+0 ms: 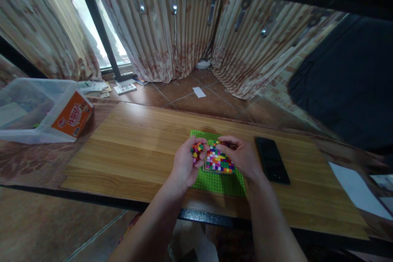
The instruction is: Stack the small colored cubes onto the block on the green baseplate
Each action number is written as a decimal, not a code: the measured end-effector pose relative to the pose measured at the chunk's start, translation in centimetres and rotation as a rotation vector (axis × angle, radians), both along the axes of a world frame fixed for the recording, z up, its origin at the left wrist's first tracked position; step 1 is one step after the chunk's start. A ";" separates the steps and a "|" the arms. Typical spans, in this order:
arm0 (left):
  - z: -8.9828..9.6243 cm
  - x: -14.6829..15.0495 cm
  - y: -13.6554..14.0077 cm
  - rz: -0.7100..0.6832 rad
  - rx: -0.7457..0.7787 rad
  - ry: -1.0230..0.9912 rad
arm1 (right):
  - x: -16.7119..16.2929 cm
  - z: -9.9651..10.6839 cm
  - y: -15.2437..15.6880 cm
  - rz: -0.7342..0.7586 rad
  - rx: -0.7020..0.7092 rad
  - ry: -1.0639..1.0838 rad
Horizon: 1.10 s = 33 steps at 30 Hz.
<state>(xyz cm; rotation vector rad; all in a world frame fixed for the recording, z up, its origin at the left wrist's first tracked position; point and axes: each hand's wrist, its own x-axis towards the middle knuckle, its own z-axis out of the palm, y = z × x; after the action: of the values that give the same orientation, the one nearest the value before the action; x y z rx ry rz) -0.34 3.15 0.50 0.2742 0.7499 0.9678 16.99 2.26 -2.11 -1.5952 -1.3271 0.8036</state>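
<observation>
1. Think of the green board [204, 182] as the middle of a clock. It lies on the brown wooden top [132, 155].
2. The patch of bricks [219, 161] sits on the green board, around its middle. It has lots of colors: pink, white, yellow, green, purple, red and orange.
3. The left hand [186, 161] is at 9 o'clock. Its fingers are curled around a little heap of loose bricks [197, 150], just beside the patch.
4. The right hand [242, 157] comes in from 3 o'clock. Its thumb and pointing finger are close together at the patch's 12 o'clock edge. I cannot tell if they pinch a brick.
5. The black phone [272, 159] lies at 3 o'clock, near the right hand.
6. The see-through box [27, 108], with an orange label [73, 115], is far off between 9 and 10 o'clock.
7. A white paper [357, 188] lies between 3 and 4 o'clock, well apart from the hands.
8. Striped curtains [181, 37] hang up at 12 o'clock.
</observation>
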 end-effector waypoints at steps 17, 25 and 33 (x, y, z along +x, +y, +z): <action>-0.2 0.1 0.0 -0.060 0.104 0.145 | -3.9 3.2 -1.0 0.303 0.276 -0.282; 0.1 0.0 -0.5 -0.077 0.205 0.082 | -4.0 2.4 -0.6 0.055 0.223 0.017; -0.3 0.7 -0.9 -0.054 0.301 0.180 | -4.5 3.2 -0.8 -0.014 0.087 0.122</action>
<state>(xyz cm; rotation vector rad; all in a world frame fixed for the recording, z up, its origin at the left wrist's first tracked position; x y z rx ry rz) 0.35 2.25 0.20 0.6475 0.7551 1.0125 12.44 1.42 1.08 -1.4623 -1.2460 0.8110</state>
